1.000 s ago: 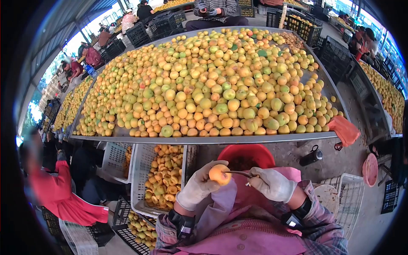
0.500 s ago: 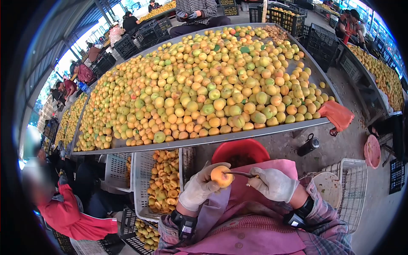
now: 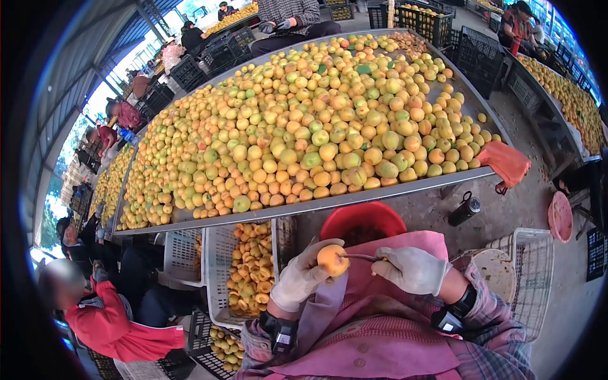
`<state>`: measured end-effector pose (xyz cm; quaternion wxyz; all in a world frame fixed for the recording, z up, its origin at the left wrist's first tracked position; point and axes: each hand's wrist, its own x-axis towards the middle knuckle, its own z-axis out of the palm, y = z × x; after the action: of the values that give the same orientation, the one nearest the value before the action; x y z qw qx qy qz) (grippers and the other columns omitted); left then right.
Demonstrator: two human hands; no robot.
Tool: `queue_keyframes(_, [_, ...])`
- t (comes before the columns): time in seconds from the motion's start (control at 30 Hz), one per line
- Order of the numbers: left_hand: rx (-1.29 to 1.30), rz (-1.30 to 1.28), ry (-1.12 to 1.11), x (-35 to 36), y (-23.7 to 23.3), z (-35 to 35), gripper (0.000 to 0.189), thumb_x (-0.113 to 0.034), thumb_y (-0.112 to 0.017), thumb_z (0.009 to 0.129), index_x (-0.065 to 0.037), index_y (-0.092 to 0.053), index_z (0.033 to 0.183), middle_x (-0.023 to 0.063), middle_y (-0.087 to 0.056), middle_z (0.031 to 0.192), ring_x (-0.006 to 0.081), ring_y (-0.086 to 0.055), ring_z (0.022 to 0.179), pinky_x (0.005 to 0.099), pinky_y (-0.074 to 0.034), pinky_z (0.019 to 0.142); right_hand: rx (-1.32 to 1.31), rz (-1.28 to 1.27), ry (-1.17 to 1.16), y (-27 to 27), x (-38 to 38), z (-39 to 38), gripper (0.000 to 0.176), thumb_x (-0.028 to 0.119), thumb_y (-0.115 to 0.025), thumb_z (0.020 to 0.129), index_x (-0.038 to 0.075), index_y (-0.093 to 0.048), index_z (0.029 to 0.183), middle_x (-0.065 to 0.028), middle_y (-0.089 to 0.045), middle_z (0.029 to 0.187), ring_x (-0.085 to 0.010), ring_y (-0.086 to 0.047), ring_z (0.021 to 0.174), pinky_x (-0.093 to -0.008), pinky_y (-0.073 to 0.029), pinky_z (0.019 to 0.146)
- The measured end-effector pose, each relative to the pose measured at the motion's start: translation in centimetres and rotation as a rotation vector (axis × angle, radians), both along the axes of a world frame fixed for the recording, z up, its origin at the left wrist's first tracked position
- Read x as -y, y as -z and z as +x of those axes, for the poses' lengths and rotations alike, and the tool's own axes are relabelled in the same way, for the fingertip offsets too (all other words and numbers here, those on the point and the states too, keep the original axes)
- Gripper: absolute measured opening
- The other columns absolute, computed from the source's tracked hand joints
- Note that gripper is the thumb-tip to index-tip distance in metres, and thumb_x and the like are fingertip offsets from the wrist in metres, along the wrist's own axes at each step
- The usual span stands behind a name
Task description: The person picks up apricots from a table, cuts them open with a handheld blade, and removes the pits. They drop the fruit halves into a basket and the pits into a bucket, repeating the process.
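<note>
In my gloved left hand (image 3: 303, 276) is an orange-yellow apricot (image 3: 332, 260), gripped between thumb and fingers above my lap. My gloved right hand (image 3: 413, 271) is closed around the handle of a thin, dark metal tool, perhaps a small curved knife (image 3: 360, 256). Its tip meets the apricot's right side at a darker spot; the handle is mostly hidden in the glove. Below the table edge, a red basin (image 3: 387, 218) stands just beyond my hands. To the left, a white crate (image 3: 219, 278) holds many opened apricots (image 3: 248, 269).
A metal-edged table (image 3: 304, 208) heaped with whole apricots (image 3: 297, 133) spans the front. An orange bag (image 3: 505, 163) hangs at its right corner, near a black bottle (image 3: 465, 209). At right are a white bucket (image 3: 495, 273) and crate (image 3: 535, 278). A person in red (image 3: 117, 323) sits at left.
The view has shifted slightly. Both hands keep their holds, and the tool's tip stays at the apricot's right side, where a darker spot now shows.
</note>
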<state>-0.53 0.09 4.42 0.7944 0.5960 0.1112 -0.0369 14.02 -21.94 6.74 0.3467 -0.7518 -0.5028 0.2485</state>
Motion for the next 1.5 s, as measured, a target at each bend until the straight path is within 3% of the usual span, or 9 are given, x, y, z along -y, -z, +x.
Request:
queue_keyframes(0.1, [0.058,0.054,-0.062,0.3,1.2,0.1,0.091,-0.064,-0.071,0.076,-0.002,-0.046,0.138,0.0035,-0.061,0.11,0.0105,-0.059,0.088,0.0242,-0.049,0.07,-0.127,0.009,0.015,0.6,-0.6,-0.3,0.034,0.033,-0.048,0.099,0.001,-0.058,0.1,-0.0229,-0.065,0.086,-0.0415,-0.062,0.083,-0.0455,-0.049,0.072])
queue_keyframes(0.27, [0.142,-0.046,-0.222,1.1,2.2,0.3,0.078,-0.046,-0.073,0.084,-0.002,-0.042,0.141,0.0051,-0.06,0.115,0.0128,-0.059,0.091,0.0271,-0.05,0.078,-0.347,0.027,0.074,1.2,-1.4,-0.9,0.035,0.032,-0.045,0.101,-0.001,-0.058,0.099,-0.0211,-0.064,0.088,-0.0382,-0.063,0.089,-0.0431,-0.047,0.079])
queue_keyframes(0.37, [0.158,-0.064,-0.3,1.8,1.9,0.9,0.079,-0.04,-0.076,0.083,-0.002,-0.04,0.142,0.0056,-0.06,0.116,0.0132,-0.059,0.091,0.0261,-0.05,0.078,-0.585,0.046,0.112,1.4,-1.7,-1.2,0.04,0.037,-0.042,0.103,0.0,-0.056,0.099,-0.0135,-0.061,0.076,-0.0268,-0.062,0.067,-0.0384,-0.049,0.064])
queue_keyframes(0.53, [0.182,-0.071,-0.411,2.5,1.9,1.2,0.073,-0.02,-0.076,0.084,-0.002,-0.038,0.144,0.0082,-0.06,0.118,0.0149,-0.06,0.096,0.0271,-0.051,0.084,-1.03,-0.08,0.178,0.6,-1.9,-1.7,0.046,0.048,-0.037,0.102,0.005,-0.052,0.098,0.0,-0.045,0.063,-0.0081,-0.04,0.041,-0.0233,-0.035,0.036])
queue_keyframes(0.67, [0.215,0.059,-0.486,2.5,2.3,1.2,0.068,-0.002,-0.071,0.085,0.0,-0.038,0.144,0.011,-0.06,0.121,0.0166,-0.061,0.103,0.0294,-0.051,0.091,-1.159,-0.083,0.154,0.8,-2.2,-1.9,0.047,0.05,-0.037,0.102,0.005,-0.052,0.097,0.0002,-0.045,0.062,-0.0096,-0.042,0.041,-0.025,-0.037,0.036])
queue_keyframes(0.77, [0.206,0.197,-0.557,2.9,1.7,1.4,0.074,-0.011,-0.076,0.082,-0.001,-0.038,0.144,0.0075,-0.06,0.117,0.0155,-0.06,0.104,0.0291,-0.052,0.087,-1.227,-0.056,0.117,0.6,-2.4,-2.2,0.048,0.052,-0.035,0.102,0.007,-0.051,0.095,0.0009,-0.045,0.061,-0.01,-0.043,0.04,-0.0256,-0.036,0.035])
queue_keyframes(1.1, [0.288,0.471,-0.609,3.1,2.1,2.5,0.064,0.006,-0.068,0.077,0.003,-0.046,0.137,0.0069,-0.059,0.119,0.0138,-0.057,0.103,0.0261,-0.047,0.092,-2.049,0.148,-0.106,3.3,-2.3,-3.4,0.047,0.057,-0.036,0.1,0.013,-0.052,0.092,0.0032,-0.039,0.057,-0.0089,-0.035,0.037,-0.0258,-0.031,0.032])
queue_keyframes(1.27, [0.433,1.149,-0.584,3.2,1.3,3.3,0.064,0.005,-0.075,0.073,0.001,-0.05,0.132,0.0143,-0.061,0.12,0.0229,-0.061,0.105,0.0314,-0.049,0.091,-2.395,0.376,-0.426,4.4,-1.6,-4.5,0.045,0.053,-0.035,0.102,0.013,-0.056,0.098,0.0027,-0.042,0.059,-0.0087,-0.035,0.037,-0.0267,-0.03,0.031])
queue_keyframes(1.5, [0.606,1.274,-0.564,5.1,-0.3,5.2,0.053,-0.002,-0.082,0.07,-0.005,-0.06,0.118,0.0181,-0.061,0.122,0.0332,-0.064,0.102,0.037,-0.054,0.084,-2.46,0.639,-0.557,2.9,0.7,-4.9,0.047,0.05,-0.032,0.104,0.011,-0.057,0.103,0.0018,-0.045,0.063,-0.0084,-0.038,0.038,-0.0262,-0.031,0.03])
